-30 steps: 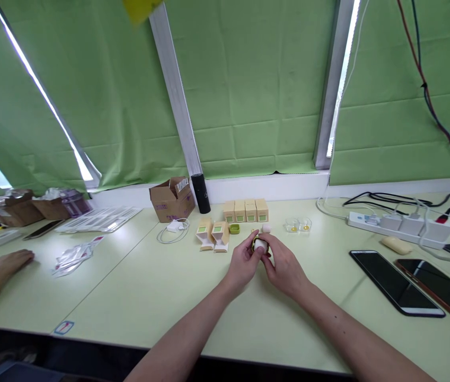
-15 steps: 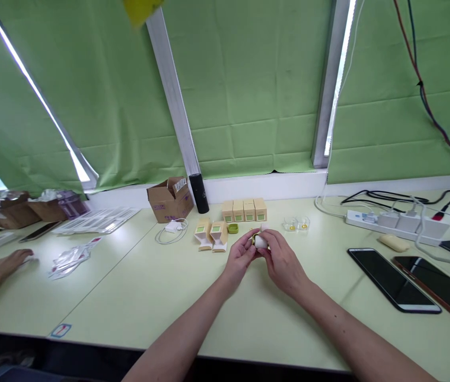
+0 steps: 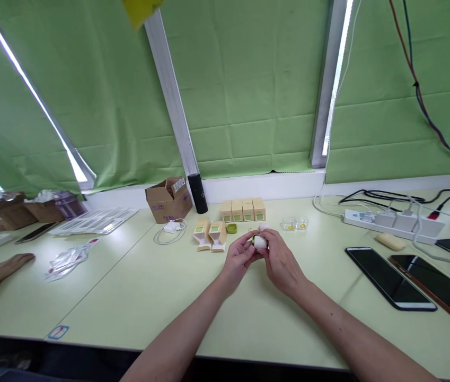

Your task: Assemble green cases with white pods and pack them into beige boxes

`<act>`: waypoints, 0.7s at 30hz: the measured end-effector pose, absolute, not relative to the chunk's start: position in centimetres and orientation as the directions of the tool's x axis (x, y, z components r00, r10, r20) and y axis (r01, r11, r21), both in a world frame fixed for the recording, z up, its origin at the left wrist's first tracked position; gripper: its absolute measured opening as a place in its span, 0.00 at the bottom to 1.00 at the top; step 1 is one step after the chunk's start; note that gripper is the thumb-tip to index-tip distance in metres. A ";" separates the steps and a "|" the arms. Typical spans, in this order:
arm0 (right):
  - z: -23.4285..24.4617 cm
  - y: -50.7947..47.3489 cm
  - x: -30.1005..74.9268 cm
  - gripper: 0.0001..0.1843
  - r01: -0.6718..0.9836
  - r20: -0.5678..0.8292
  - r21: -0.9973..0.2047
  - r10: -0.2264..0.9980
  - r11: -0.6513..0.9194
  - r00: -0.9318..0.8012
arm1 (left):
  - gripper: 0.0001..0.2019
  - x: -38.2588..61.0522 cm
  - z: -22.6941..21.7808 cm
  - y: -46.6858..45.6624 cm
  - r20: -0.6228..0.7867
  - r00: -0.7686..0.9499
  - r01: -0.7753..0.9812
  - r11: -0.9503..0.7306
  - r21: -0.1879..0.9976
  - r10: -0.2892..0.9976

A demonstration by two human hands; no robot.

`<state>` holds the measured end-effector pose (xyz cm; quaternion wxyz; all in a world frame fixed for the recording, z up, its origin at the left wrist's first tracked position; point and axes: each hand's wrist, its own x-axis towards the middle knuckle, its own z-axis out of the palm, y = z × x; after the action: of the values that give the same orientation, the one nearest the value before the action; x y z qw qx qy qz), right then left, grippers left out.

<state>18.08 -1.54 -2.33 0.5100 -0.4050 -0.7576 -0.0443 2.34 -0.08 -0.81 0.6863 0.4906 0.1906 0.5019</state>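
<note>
Between my left hand (image 3: 239,261) and my right hand (image 3: 282,262) is a small white rounded case-like piece (image 3: 259,242) with a dark, yellow-green edge on its left. Fingers of both hands are closed around it, covering much of it, so its exact kind is unclear. Just beyond my fingertips lies another small white piece (image 3: 264,226), partly hidden. A small green open tray-like piece (image 3: 231,228) sits to the left, beside two opened cardboard boxes (image 3: 217,233). To the right stand clear plastic holders (image 3: 294,223) with yellow bits inside.
Several small closed boxes (image 3: 243,210) stand in a row behind. A brown carton (image 3: 169,200), black cylinder (image 3: 197,193) and white charger (image 3: 172,226) are left of them. Phones (image 3: 390,278) and a power strip (image 3: 394,225) lie right. Another person's hand (image 3: 4,269) rests far left.
My hands stay closed around the white piece with little movement. At the far left, the other person's hand now lies flatter on the table. The view has shifted slightly.
</note>
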 end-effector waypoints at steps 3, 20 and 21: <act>-2.3 -1.6 18.1 0.16 0.643 0.796 -0.375 0.588 0.667 -0.147 | 0.27 2.3 -1.0 0.0 0.231 0.424 -0.499 0.013 0.866 0.876; -1.8 -2.3 18.1 0.24 0.479 0.741 -0.535 0.659 0.696 -0.129 | 0.32 2.0 -1.0 0.4 0.316 0.433 -0.468 -0.090 0.879 0.844; -1.9 -2.2 18.1 0.23 0.467 0.734 -0.557 0.670 0.687 -0.111 | 0.32 2.0 -1.0 0.5 0.316 0.424 -0.457 -0.101 0.884 0.849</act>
<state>18.08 -2.24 -1.91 0.5449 -0.3844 -0.7394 0.0931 2.02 0.48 -1.01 0.6457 0.5431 0.1803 0.5055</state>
